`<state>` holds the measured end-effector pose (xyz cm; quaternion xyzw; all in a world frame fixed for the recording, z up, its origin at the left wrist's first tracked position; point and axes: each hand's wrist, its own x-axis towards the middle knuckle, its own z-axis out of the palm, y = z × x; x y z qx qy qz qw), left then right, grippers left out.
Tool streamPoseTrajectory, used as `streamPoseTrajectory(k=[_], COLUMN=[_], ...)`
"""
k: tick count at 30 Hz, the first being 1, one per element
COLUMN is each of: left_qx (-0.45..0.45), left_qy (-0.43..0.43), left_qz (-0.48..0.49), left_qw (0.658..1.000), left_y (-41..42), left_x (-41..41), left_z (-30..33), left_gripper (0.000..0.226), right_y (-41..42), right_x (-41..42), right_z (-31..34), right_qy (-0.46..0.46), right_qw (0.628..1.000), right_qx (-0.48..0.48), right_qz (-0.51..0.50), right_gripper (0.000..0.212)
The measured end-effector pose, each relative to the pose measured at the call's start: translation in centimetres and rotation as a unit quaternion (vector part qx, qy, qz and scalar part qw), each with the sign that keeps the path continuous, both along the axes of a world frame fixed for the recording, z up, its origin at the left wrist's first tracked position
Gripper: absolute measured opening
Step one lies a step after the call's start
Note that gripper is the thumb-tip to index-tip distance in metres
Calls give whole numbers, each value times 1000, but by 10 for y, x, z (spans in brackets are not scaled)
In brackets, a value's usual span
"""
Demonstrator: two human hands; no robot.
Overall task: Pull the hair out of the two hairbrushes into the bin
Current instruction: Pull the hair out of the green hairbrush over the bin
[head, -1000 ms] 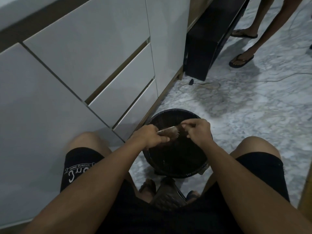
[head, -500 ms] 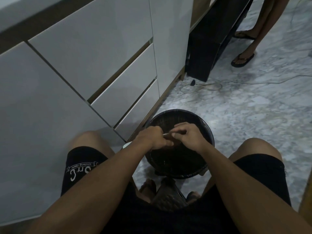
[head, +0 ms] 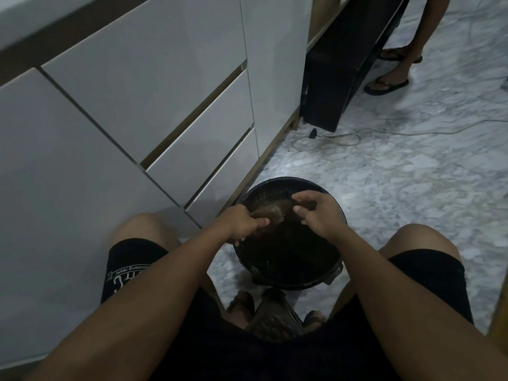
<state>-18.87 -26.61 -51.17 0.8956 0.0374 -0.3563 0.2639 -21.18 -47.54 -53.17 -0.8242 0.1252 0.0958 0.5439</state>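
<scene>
Nearest to you, your black shorts (head: 132, 270) cover both thighs, with white lettering on the left leg, and your bare knees spread to either side. Between them, low in the view, your feet in sandals (head: 272, 314) rest on the marble floor (head: 412, 188), just this side of the bin.

The round black bin (head: 291, 276) stands on the floor between your knees, close to the foot of the cabinet. Both your forearms reach over its open mouth. Your left hand (head: 242, 224) is closed around the handle of a hairbrush (head: 270, 210), the thumb pressed along it, so the bristled head points right and hangs over the bin's opening. Your right hand (head: 319, 213) sits just beside the brush head, fingers curled loosely and partly spread; whether the fingertips pinch any hair is too dark and blurred to tell. The inside of the bin is dark, and its contents cannot be made out.

To your left rise the glossy white cabinet drawers (head: 198, 149). Beyond the bin, a pale cable (head: 330, 138) loops across the floor near a black piece of furniture (head: 338, 78). Farthest off, another person's feet in dark flip-flops (head: 384, 85) stand on the marble
</scene>
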Motion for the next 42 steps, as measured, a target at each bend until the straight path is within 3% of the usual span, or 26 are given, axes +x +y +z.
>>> streamPoseTrajectory(k=[4, 6, 9, 13, 17, 22, 27, 33, 38, 42], left_qx=[-25, -30, -42, -54, -40, -33, -12, -8, -4, -3], left_qy=[17, 25, 33, 47, 32, 30, 24, -6, -18, -22], left_qz=[15, 9, 13, 16, 15, 13, -5, -25, -32, -27], left_qw=[999, 999, 999, 997, 999, 999, 1000, 1000, 999, 999], left_y=[0, -3, -2, 0, -7, -13, -15, -11, -9, -8], left_x=[1, 0, -1, -1, 0, 1, 1, 3, 6, 8], left_z=[5, 9, 10, 10, 15, 18, 16, 10, 9, 10], left_gripper=[44, 41, 39, 38, 44, 42, 53, 44, 43, 46], right_y=[9, 14, 14, 5, 10, 15, 18, 8, 4, 3], right_x=[-5, -7, -5, -4, -5, -8, -7, -4, -5, -4], right_z=[-2, -4, 0, 7, 6, 5, 2, 8, 8, 6], right_qy=[4, -25, -33, -18, -37, -41, -69, -51, -39, -42], right_qw=[996, 996, 999, 997, 997, 993, 991, 993, 990, 988], right_qx=[51, 23, -9, -26, -53, -42, -89, -111, -135, -112], right_qz=[72, 83, 24, -71, -52, 98, 77, -2, -3, 97], right_gripper=[49, 41, 18, 14, 9, 49, 18, 15, 22, 51])
